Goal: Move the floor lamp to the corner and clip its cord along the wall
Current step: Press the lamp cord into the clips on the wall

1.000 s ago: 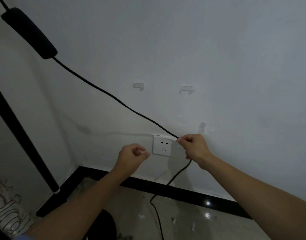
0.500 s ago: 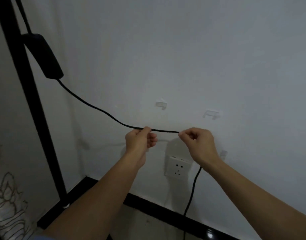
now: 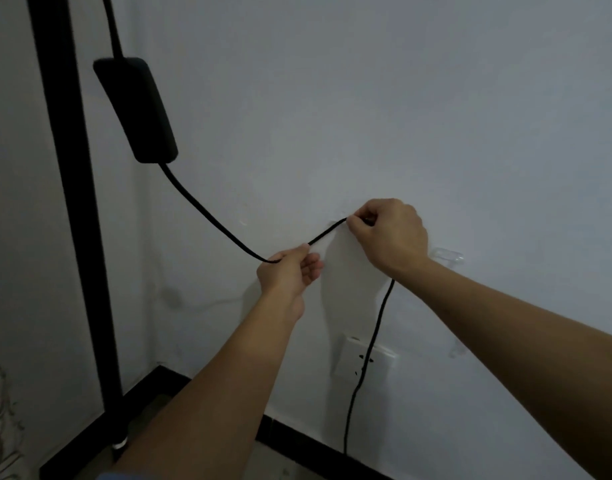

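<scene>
Lamp pole [image 3: 72, 216] is seen upright at far left in the corner, inline switch box [image 3: 135, 109] hung beside it. Black cord [image 3: 207, 216] is pinched by left hand [image 3: 287, 271], then by right hand [image 3: 389, 237] against the wall; slack is dropped past white socket [image 3: 365, 358]. Clear clip [image 3: 448, 254] is stuck just right.

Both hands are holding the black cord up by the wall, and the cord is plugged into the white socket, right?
Not quite. In the head view the left hand and right hand do pinch the black cord, but it only hangs across the front of the white socket; no plug is in it.
</scene>
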Demonstrator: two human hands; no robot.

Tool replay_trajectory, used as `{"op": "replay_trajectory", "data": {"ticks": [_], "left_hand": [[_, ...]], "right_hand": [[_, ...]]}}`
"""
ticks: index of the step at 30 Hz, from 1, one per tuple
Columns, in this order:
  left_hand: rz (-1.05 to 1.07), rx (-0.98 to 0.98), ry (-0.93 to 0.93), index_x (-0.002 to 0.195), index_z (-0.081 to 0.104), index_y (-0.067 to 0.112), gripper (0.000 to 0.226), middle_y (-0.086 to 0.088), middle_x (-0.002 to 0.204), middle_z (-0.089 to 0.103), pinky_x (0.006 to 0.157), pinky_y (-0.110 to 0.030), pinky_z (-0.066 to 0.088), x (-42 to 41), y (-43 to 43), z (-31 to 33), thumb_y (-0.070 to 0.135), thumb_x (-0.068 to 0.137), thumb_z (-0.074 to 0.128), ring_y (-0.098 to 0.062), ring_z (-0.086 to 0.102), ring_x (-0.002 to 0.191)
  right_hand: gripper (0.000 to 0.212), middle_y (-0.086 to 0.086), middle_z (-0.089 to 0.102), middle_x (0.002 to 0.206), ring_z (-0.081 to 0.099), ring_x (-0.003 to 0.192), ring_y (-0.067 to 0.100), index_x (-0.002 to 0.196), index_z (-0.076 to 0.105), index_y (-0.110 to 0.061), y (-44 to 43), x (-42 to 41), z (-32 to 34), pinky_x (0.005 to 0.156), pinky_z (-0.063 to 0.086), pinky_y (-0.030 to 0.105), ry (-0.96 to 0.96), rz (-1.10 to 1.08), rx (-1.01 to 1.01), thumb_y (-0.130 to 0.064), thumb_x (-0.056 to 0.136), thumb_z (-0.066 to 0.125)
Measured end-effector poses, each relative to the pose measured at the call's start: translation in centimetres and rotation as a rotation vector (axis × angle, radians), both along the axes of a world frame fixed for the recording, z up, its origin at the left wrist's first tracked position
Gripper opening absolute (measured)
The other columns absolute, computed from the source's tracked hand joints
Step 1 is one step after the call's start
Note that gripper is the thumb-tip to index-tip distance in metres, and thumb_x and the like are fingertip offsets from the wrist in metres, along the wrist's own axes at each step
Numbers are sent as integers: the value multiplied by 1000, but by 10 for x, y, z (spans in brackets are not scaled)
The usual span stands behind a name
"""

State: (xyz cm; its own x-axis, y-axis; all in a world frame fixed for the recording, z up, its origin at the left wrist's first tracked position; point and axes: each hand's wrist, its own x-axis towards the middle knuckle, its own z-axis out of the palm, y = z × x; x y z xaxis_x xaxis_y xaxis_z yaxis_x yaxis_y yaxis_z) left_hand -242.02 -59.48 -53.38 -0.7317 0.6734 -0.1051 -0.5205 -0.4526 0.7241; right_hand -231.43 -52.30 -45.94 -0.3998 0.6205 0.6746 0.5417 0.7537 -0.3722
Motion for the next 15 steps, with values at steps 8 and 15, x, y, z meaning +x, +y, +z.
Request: {"op": "replay_trajectory", "data": {"ticks": [8, 15], "left_hand": [[7, 227, -119, 91, 60, -4, 6, -17, 78, 63, 60, -25, 61, -14, 1, 26, -2, 91, 54, -24, 65, 68], [-25, 298, -25, 107, 59, -4, 19, -18, 90, 67, 82, -32, 57, -12, -4, 33, -5, 88, 56, -26, 68, 82]], "right_hand": [[23, -5, 59, 61, 58, 62, 22, 71, 68, -19, 5, 1, -4, 55, 36, 27, -75, -51, 69, -35, 85, 61], [11, -13, 61, 70, 60, 71, 17, 82, 69, -26, 6, 9, -7, 61, 47, 30, -48, -8, 56, -35, 83, 63]]}}
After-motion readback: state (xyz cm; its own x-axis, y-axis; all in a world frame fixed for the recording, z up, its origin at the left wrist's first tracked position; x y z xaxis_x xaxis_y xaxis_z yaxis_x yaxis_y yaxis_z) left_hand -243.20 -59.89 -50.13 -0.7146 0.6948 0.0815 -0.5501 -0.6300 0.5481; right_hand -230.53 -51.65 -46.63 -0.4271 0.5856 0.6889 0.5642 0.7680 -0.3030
